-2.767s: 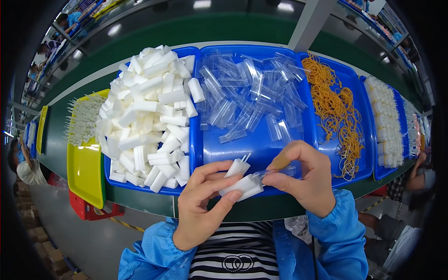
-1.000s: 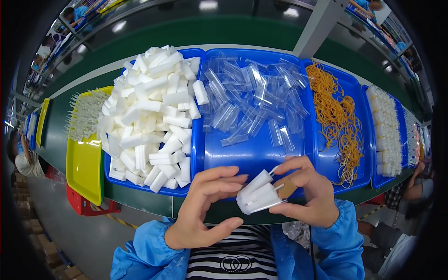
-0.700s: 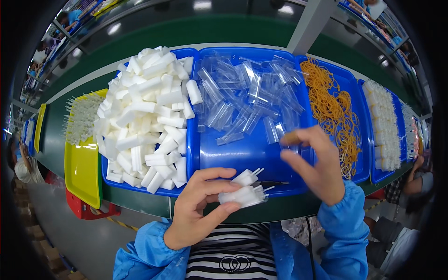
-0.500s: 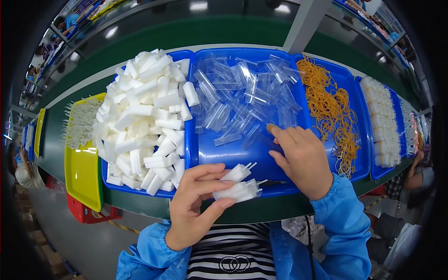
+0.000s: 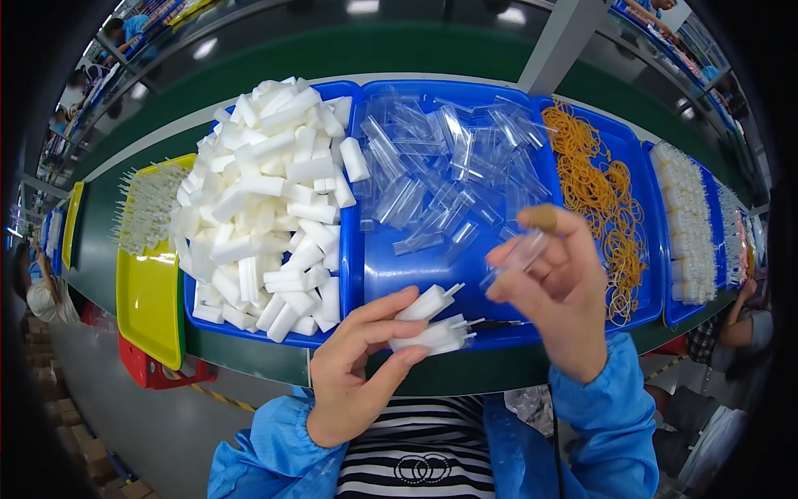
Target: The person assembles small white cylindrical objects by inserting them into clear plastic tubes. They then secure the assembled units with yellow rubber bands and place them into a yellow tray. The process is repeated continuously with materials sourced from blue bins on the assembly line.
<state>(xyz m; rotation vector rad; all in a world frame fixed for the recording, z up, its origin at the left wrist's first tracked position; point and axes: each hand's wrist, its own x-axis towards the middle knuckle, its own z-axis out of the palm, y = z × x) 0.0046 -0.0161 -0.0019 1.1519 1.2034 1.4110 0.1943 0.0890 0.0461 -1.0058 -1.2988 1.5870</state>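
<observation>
My left hand (image 5: 356, 378) is closed on a small bunch of white foam pieces (image 5: 432, 334), with thin pale sticks poking out of their right ends and clear film around at least one. Raised over the right side of the middle blue tray (image 5: 399, 279), my right hand (image 5: 575, 303) pinches a clear plastic sleeve (image 5: 525, 252) between thumb and fingers. A tan finger cot (image 5: 542, 218) covers one of its fingertips. More clear sleeves (image 5: 453, 141) lie jumbled in that tray. The right fingers are slightly blurred.
White foam blocks (image 5: 274, 191) are heaped in a blue tray on the left. Orange rubber bands (image 5: 594, 183) fill a tray on the right, beside stacked white pieces (image 5: 683, 224). A yellow tray (image 5: 150, 308) holds white sticked pieces; a red stool (image 5: 154, 366) stands below.
My right hand has lifted off the sleeve pile, toward me and to the right, with a clear sleeve now in its fingers. My left hand still holds the foam pieces.
</observation>
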